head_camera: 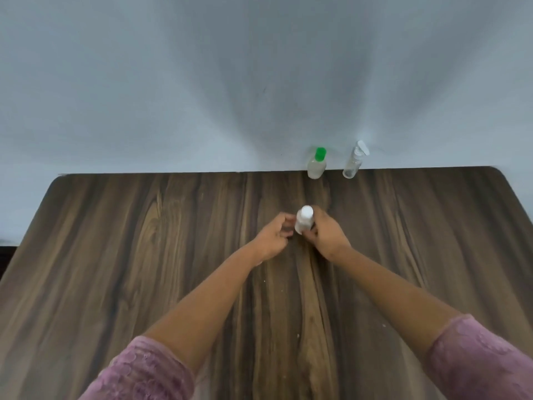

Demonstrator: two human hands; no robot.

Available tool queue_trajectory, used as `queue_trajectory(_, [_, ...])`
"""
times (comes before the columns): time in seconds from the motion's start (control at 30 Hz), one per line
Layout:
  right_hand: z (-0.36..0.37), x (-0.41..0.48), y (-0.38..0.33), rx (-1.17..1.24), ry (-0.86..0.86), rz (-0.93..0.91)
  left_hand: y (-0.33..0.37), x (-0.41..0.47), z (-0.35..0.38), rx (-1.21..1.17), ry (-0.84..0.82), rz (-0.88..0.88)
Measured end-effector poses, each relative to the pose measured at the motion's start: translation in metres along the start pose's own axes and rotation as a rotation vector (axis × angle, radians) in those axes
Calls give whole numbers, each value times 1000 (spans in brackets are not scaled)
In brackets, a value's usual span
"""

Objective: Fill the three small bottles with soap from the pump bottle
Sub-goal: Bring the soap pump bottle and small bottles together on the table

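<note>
A small clear bottle with a white cap [304, 221] stands upright near the middle of the wooden table [144, 255]. My right hand [327, 236] wraps around its body from the right. My left hand [274, 238] sits just to its left, fingers curled toward the bottle; whether they touch it is unclear. At the far edge stand a clear bottle with a green cap [316, 164] and a clear bottle with a white pump head [354, 163], side by side against the wall.
A plain pale wall [202, 82] rises directly behind the table's far edge. The table has rounded far corners. My pink lace sleeves [150, 373] show at the bottom of the frame.
</note>
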State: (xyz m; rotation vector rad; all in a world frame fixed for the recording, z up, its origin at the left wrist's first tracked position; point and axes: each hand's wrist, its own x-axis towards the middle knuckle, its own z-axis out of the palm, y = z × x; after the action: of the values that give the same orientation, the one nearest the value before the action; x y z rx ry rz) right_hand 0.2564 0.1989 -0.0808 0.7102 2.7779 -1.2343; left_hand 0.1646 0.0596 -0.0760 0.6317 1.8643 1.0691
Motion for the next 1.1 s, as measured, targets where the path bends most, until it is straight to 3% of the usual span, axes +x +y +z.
queue_trajectory(0.13, [12,-98,22,-13,-24,-17,-27,-64,30,15,-227,-93])
queue_trajectory(0.23, [27,-177,32,36,-42,-30,-36,-116,45,21,-289,-165])
queue_trajectory(0.53, [81,-325,48,19,-74,-48,-33,-203,65,-18,-33,-156])
queue_trajectory(0.83, [77,-344,36,22,-63,-39,-15,-236,81,-4,50,-140])
queue_trajectory(1.1, [58,-344,60,-68,-303,1,-10,-233,80,-38,103,-139])
